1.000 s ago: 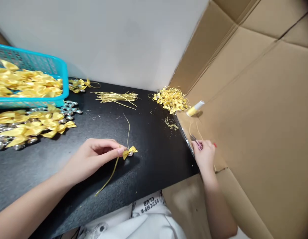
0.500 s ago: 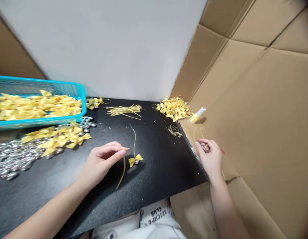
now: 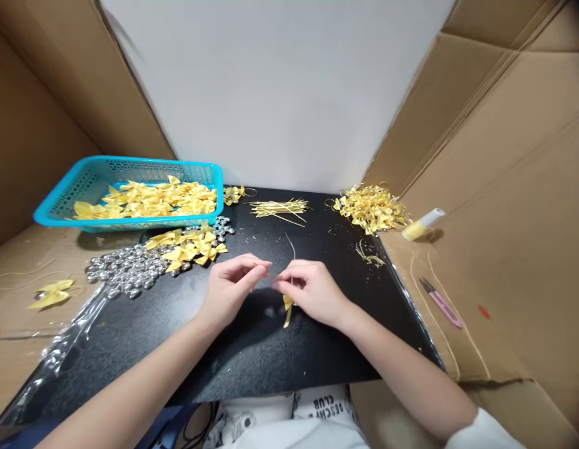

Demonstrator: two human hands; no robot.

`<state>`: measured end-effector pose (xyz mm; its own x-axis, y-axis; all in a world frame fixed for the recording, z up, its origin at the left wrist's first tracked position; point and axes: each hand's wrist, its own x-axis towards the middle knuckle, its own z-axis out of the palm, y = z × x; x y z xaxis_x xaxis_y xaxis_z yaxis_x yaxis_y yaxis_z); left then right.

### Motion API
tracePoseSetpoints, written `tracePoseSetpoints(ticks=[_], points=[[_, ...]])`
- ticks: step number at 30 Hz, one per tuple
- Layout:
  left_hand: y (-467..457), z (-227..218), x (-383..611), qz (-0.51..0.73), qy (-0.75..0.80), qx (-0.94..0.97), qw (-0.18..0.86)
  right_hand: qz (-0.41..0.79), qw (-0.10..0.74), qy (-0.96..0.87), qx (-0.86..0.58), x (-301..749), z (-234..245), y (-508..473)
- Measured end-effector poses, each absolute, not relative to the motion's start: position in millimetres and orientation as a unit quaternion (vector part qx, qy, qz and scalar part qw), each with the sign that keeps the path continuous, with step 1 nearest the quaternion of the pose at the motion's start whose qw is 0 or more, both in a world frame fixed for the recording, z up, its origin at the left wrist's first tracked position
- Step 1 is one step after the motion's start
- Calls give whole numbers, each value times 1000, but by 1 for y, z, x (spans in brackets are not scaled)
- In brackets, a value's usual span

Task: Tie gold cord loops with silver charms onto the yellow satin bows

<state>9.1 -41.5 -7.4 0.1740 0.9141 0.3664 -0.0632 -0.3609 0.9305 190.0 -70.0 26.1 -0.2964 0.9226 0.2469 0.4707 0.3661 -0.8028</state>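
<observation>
My left hand [image 3: 236,285], fingertips pinched, is over the middle of the black table. What it pinches is too fine or blurred to make out. Close beside it, my right hand [image 3: 315,288] has thumb and fingers pressed together; whatever lies between them is hidden. Under the right fingers a yellow ribbon bow [image 3: 288,302] shows in part. A thin cord [image 3: 291,243] runs up from behind the right hand. Beyond both hands lies a bundle of gold cord pieces [image 3: 277,209].
A blue basket [image 3: 213,193] of yellow bows stands back left, silver beads [image 3: 130,268] and loose bows [image 3: 191,246] before it. Back right are a pile of beaded bows [image 3: 371,207], cord scraps [image 3: 369,254] and a thread spool [image 3: 423,224]. Pink thread snips [image 3: 442,302] lie on the right cardboard.
My right hand has come from the right-hand cardboard to the middle, beside my left; the snips are now uncovered. The yellow cord hanging from my left fingers no longer shows clearly. The view has shifted left.
</observation>
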Motion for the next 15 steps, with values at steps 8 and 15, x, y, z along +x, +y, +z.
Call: tracePoseSetpoints(ticks=[8, 15], points=[[-42, -2, 12, 479, 378, 788, 82, 111, 294, -816, -485, 228, 34, -61], [-37, -12, 23, 366, 330, 865, -89, -37, 231, -854, -465, 229, 16, -61]])
